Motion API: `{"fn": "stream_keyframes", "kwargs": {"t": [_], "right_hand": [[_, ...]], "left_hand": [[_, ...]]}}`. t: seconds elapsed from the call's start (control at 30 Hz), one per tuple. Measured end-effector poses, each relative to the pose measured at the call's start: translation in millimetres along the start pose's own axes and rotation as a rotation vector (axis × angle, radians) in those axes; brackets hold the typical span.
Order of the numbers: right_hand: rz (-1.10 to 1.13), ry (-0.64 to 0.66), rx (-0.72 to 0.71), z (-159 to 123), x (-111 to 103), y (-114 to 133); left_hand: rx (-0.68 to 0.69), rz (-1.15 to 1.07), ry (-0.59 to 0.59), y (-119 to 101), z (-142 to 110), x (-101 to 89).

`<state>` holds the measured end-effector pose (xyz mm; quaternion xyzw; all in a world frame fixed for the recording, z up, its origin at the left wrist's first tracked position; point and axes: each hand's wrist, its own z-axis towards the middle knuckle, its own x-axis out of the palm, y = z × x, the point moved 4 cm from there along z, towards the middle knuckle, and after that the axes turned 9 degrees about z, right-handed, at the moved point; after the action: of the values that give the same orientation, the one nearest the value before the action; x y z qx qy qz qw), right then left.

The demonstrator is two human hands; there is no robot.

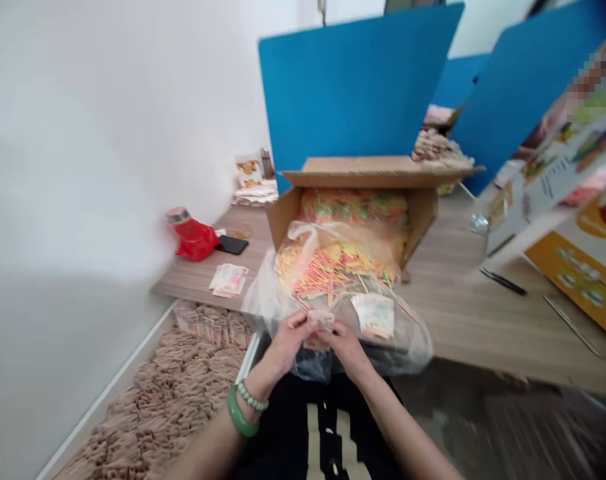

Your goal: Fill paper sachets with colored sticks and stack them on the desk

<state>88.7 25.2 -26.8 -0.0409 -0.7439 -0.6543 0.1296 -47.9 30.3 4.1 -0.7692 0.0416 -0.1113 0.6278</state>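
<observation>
Between both hands is a small clear packet with pale printing (pixel 321 321). My left hand (pixel 284 345), with a green bangle and a beaded bracelet at its wrist, pinches one side. My right hand (pixel 349 348) pinches the other side. Just beyond them, a clear plastic bag (pixel 267 290) spills out of an open cardboard box (pixel 423 230). Thin pink and yellow sticks (pixel 327 270) lie loose in the bag. A fanned stack of similar printed packets (pixel 376 315) rests on the plastic by my right hand. Another small stack (pixel 229 279) lies to the left on the table.
A large bin of filled packets (pixel 167 387) stands below at left. A red bag (pixel 197 239) and black phone (pixel 233 245) lie near the wall. Black tweezers (pixel 503 282) and a metal rod (pixel 571 325) lie right. Blue panels (pixel 353 87) rise behind the box.
</observation>
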Motion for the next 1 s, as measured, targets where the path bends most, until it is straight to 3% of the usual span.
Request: {"fn": "stream_keyframes", "kwargs": {"t": [0.17, 0.4, 0.57, 0.7, 0.83, 1.0], "right_hand": [[0.089, 0.051, 0.003, 12.1, -9.1, -13.0], [-0.111, 0.024, -0.057, 14.2, -23.0, -20.3], [-0.177, 0.113, -0.125, 10.6, -18.5, -7.9], [-0.152, 0.178, -0.113, 8.3, -11.9, -11.5], [-0.174, 0.157, -0.14, 5.8, -10.8, -14.1], [-0.249, 0.13, -0.101, -0.7, -9.9, -1.9]], "left_hand": [[0.003, 0.116, -0.113, 3.2, 14.8, -3.7], [-0.114, 0.11, -0.132, 14.0, 19.7, 5.0], [-0.121, 0.129, -0.185, 10.3, 13.6, 8.1], [-0.145, 0.022, -0.281, 12.6, 6.4, 2.8], [-0.219, -0.013, -0.263, 20.6, 2.4, 1.4], [-0.094, 0.175, -0.273, 12.4, 5.0, -2.1]]}}
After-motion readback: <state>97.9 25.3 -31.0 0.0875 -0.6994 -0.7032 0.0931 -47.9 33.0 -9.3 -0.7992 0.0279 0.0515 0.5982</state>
